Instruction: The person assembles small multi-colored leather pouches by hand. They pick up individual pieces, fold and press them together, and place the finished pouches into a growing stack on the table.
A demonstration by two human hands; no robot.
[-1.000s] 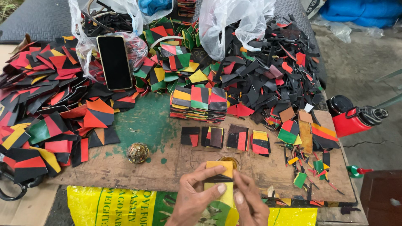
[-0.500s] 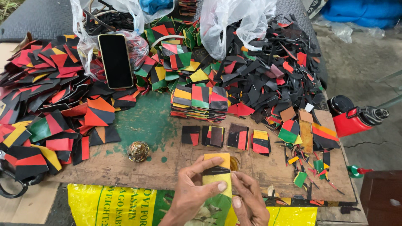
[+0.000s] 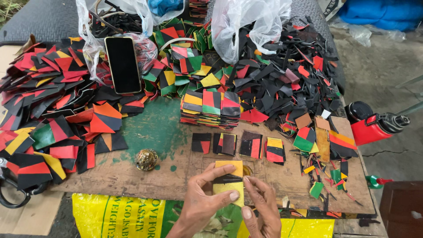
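Both of my hands hold one yellow patch with a black band (image 3: 229, 180) at the near edge of the wooden board (image 3: 145, 176). My left hand (image 3: 202, 198) pinches it from the left, thumb on its lower part and a finger along its top. My right hand (image 3: 260, 207) presses its right side with thumb and fingertips. A row of four small red, black and yellow patches (image 3: 240, 145) lies just beyond, and three neat stacks of patches (image 3: 210, 108) stand behind that row.
Heaps of red, black, green and yellow offcuts (image 3: 48, 110) cover the left and back right (image 3: 282, 79). A black phone (image 3: 122, 64) leans on a plastic bag. A small brass bell-like piece (image 3: 146, 159) sits left of my hands. A red lighter-like canister (image 3: 374, 128) lies right; a yellow sack (image 3: 123, 216) hangs in front.
My hands have turned the yellow and black patch slightly and shifted their grip; the fingers of my left hand now lie along its top edge. Nothing else moved.
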